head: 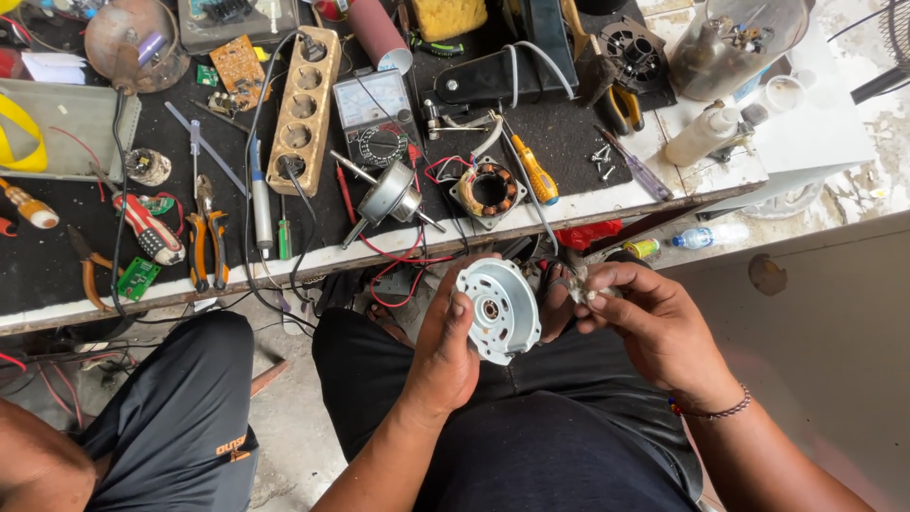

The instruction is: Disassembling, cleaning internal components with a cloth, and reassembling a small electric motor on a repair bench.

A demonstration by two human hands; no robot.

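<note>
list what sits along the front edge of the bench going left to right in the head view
Green circuit board → orange-handled pliers → small green screwdriver → rotor with shaft → stator with copper windings → yellow-handled screwdriver.

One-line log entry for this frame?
left hand: holds motor end cover | right hand: pinches small part | stator on bench

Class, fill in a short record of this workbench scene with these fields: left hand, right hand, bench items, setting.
left hand: left hand holds a round silver motor end cover by its rim
right hand: right hand pinches a small pale part, too small to identify
bench items: stator with copper windings, rotor with shaft, analog multimeter, yellow screwdriver, wooden socket strip, orange pliers
setting: seated at a cluttered black-topped workbench
</note>
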